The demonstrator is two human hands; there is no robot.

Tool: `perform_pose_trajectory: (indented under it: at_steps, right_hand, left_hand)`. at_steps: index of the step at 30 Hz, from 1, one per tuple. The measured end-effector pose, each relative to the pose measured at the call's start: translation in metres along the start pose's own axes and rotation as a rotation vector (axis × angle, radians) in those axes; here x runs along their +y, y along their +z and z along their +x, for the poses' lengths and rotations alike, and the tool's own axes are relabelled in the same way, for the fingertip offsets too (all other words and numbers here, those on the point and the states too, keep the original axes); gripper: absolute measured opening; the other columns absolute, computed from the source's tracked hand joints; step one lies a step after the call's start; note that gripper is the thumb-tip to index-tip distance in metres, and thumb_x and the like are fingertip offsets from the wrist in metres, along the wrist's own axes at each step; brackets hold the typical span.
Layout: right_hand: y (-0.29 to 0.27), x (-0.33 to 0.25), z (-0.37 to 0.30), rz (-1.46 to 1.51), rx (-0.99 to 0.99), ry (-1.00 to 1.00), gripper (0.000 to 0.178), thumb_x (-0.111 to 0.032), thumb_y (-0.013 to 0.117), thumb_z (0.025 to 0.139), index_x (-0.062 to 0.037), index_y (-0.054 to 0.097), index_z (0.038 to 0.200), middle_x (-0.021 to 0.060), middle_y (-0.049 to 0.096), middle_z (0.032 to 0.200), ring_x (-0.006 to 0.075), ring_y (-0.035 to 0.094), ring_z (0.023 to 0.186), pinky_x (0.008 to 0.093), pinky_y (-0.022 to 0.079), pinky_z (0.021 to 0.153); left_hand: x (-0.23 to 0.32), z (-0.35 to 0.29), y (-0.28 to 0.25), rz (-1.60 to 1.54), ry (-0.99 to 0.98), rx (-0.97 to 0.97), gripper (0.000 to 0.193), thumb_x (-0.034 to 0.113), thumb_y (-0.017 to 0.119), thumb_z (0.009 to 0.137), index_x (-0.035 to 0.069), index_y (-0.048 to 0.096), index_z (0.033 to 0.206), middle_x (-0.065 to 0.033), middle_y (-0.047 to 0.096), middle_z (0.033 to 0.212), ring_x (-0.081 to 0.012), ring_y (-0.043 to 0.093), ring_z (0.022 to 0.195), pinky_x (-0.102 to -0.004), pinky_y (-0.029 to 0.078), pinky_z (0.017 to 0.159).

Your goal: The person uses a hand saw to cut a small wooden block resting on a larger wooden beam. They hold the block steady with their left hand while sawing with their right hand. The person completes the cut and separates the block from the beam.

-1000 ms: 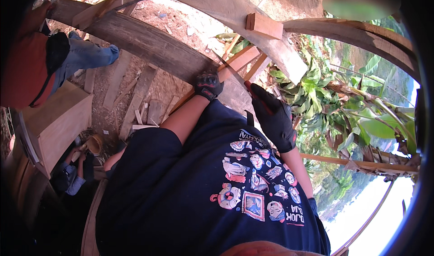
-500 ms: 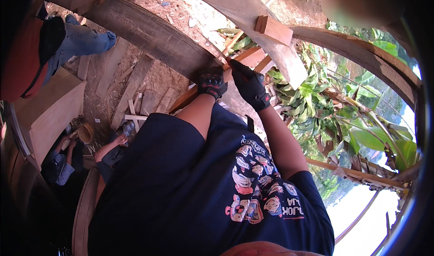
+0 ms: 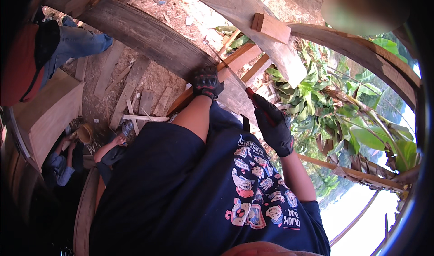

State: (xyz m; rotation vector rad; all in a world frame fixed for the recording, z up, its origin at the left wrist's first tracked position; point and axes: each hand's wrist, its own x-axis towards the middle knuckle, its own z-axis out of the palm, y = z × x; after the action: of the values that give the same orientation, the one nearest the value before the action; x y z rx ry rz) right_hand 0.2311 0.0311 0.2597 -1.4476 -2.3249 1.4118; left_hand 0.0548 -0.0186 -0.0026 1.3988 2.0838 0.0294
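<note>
My right hand (image 3: 273, 125), in a black glove, is closed round the red and black handle of a handsaw (image 3: 233, 75). The saw's thin blade slants up and left, across a reddish-brown timber (image 3: 244, 55). Also gloved in black, my left hand (image 3: 208, 82) is wrapped over the wood where that timber meets a wide grey-brown plank (image 3: 149, 34). Its fingertips are hidden behind the knuckles. Just left of the saw, the left hand stays apart from the blade.
Curved beams (image 3: 352, 43) arch overhead right, with a wood block (image 3: 273, 28) on one. Leafy plants (image 3: 312, 84) grow at the right. A person in jeans (image 3: 83, 41) stands upper left; another person's arm (image 3: 110, 147) shows lower left. Loose boards (image 3: 131, 82) lie on the dirt.
My right hand has drawn back down and right with the saw, baring much more of its blade. My left hand has stayed on the wood.
</note>
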Motion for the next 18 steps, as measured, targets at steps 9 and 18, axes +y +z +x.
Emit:
perform_pose_trajectory:
  at_steps: [9, 18]
  right_hand:
    - [0.05, 0.035, 0.089, -0.064, -0.097, -0.073, 0.056, -0.017, 0.066, 0.104, -0.0239, 0.058, 0.159, 0.0164, 0.078, 0.129, 0.036, 0.079, 0.105, 0.0435, 0.062, 0.09]
    - [-0.045, -0.009, -0.034, -0.023, -0.059, 0.034, 0.06, -0.004, 0.061, 0.102, -0.0242, 0.059, 0.159, 0.0106, 0.074, 0.142, 0.0316, 0.081, 0.102, 0.0397, 0.063, 0.085]
  left_hand:
    - [0.003, -0.004, 0.02, -0.112, -0.164, 0.026, 0.047, 0.05, 0.073, 0.092, 0.016, 0.075, 0.123, -0.0106, 0.077, 0.119, -0.032, 0.076, 0.113, -0.0481, 0.061, 0.094]
    - [0.009, 0.002, 0.008, -0.031, -0.112, 0.062, 0.053, 0.053, 0.073, 0.09, 0.018, 0.07, 0.13, -0.0112, 0.077, 0.124, -0.0302, 0.074, 0.12, -0.0485, 0.06, 0.099]
